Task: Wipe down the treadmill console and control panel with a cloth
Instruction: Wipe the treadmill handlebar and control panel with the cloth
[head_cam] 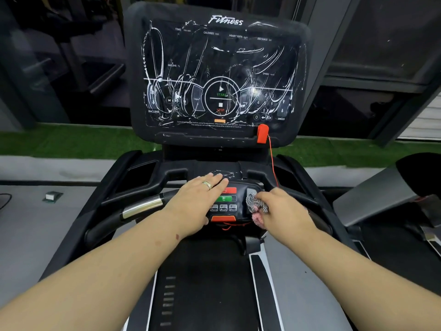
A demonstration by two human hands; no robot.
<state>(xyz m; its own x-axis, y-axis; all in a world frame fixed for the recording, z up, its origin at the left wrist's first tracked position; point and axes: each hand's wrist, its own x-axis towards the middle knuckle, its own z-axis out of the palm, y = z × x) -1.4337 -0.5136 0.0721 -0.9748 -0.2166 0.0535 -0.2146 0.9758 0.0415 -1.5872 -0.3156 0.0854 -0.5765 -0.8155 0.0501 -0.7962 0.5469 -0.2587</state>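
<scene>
A: Head view, and the right hand (284, 209) has a checked cloth (256, 203) bunched in its fingers, pressed on the right end of the control panel (224, 201).

B: The left hand (198, 199)?

A: Flat, fingers spread across the panel's left side. The panel runs left to right between them, so the right hand's nearer the unwiped buttons.

B: And the console (219, 72)?

A: Upright beyond both hands, streaked white. It reads "Fitness", "START", "STOP", "INCLINE", "SPEED".

Green artificial turf (78, 142), grey floor (31, 225), dark glass panels (381, 32) beyond.
</scene>
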